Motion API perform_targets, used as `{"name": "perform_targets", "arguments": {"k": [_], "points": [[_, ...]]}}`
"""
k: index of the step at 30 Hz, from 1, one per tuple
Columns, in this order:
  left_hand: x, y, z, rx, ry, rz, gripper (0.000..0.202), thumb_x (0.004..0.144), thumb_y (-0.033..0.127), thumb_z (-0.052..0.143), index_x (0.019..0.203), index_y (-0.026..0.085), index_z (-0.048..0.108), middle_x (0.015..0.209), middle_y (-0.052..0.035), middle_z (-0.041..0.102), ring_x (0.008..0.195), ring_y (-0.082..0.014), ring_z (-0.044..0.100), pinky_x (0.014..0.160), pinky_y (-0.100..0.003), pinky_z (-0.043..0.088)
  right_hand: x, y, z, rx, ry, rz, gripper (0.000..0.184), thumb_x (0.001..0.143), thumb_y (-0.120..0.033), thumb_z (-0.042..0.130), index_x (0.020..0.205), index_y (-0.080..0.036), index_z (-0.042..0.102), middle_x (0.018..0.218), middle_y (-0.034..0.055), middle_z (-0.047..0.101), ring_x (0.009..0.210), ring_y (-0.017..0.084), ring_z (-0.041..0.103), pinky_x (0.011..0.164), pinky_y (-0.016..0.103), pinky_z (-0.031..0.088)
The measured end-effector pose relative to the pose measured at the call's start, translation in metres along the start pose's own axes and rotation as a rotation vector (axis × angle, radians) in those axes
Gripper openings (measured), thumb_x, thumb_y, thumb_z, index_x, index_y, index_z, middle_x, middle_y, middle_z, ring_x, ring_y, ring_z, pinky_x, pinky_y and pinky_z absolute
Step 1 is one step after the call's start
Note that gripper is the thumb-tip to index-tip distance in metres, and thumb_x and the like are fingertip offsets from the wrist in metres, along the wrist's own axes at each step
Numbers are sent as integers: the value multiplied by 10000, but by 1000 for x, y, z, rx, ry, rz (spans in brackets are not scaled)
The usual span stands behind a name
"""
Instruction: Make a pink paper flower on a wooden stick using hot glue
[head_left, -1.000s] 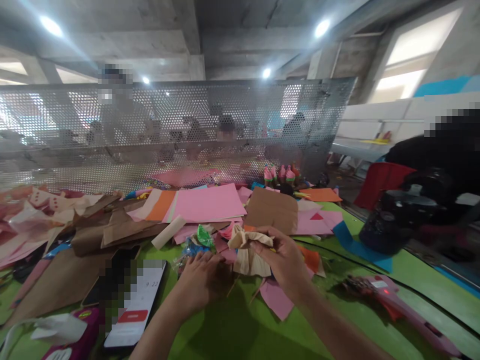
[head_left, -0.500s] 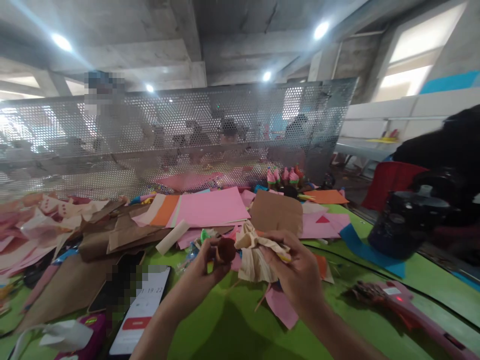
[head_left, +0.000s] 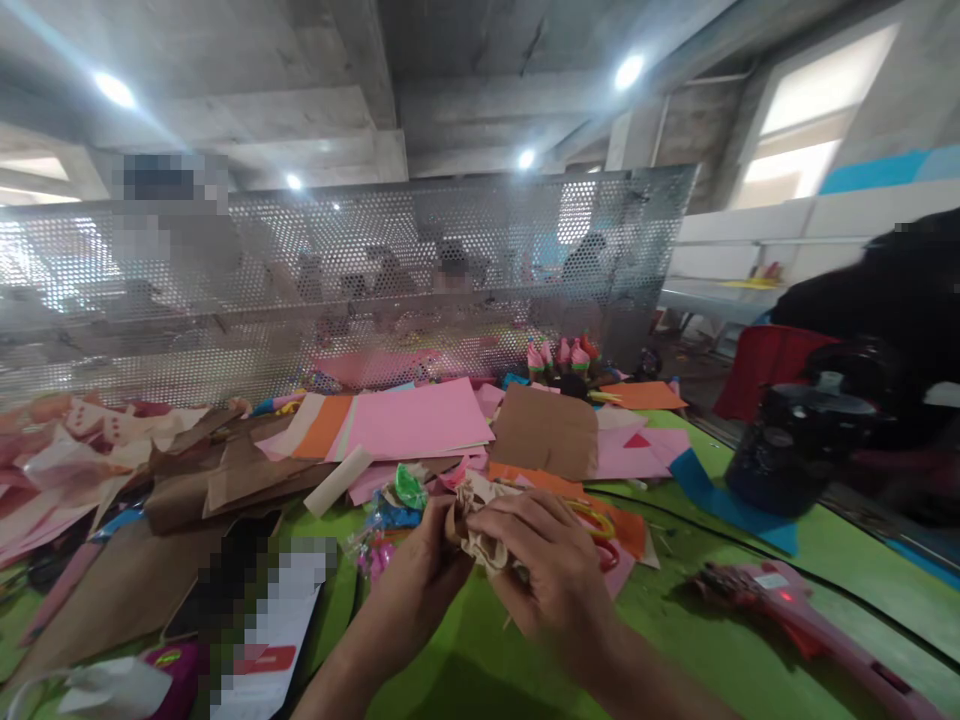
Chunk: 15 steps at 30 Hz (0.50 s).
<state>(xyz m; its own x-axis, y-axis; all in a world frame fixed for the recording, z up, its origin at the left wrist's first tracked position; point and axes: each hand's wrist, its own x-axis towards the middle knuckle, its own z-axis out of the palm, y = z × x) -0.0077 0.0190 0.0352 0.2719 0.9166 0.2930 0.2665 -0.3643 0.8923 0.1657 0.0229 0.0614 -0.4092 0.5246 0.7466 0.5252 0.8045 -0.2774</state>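
Note:
Over the green table, my hands are drawn close together around a crumpled cream paper (head_left: 484,548). My left hand (head_left: 416,580) is closed on a small brown cup-like piece (head_left: 452,522), now mostly hidden by fingers and paper. Bunched against that piece, the paper is gripped by my right hand (head_left: 555,560), whose fingers press on it from above. Whether the paper sits inside the brown piece or only against its mouth, I cannot tell. Just beyond the left hand lie green, blue and purple scraps of wrapping (head_left: 394,510).
A pink glue gun (head_left: 806,610) lies right, its cable crossing the table. A phone (head_left: 281,630) and a white plug (head_left: 112,690) are at left. Pink sheets (head_left: 420,415) and brown card (head_left: 544,430) are stacked behind. A dark jug (head_left: 799,450) stands right, before a perforated metal screen (head_left: 450,290).
My right hand has moved left and brought the cream paper against the brown piece in my left hand. The paper is more bunched, and the piece's open end is now covered.

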Motion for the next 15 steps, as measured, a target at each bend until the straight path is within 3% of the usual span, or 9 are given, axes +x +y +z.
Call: {"name": "perform_targets", "arguments": {"k": [7,12,15], "points": [[1,-5,1,98,-28,12,180,850,149,525,1001,226,465,923,-13,651,825,-174,587,746,-239,420,4,-10,-6,107,-143,33,263,797,-76,550,1010,-228,531,888,30,654,819,222,554,758,369,392],[1,-6,0,37,-74,23,307,710,6,496,926,222,468,897,3,630,840,-170,558,769,-232,403,3,-14,-8,122,-295,113,148,858,-176,586,989,-222,533,898,29,632,843,229,525,755,369,373],[2,-10,2,-63,-83,41,285,745,25,515,951,220,478,944,-7,635,862,-167,548,798,-234,409,6,-12,-9,168,-340,128,101,888,-198,576,986,-222,566,909,31,629,865,231,521,764,368,379]]}}
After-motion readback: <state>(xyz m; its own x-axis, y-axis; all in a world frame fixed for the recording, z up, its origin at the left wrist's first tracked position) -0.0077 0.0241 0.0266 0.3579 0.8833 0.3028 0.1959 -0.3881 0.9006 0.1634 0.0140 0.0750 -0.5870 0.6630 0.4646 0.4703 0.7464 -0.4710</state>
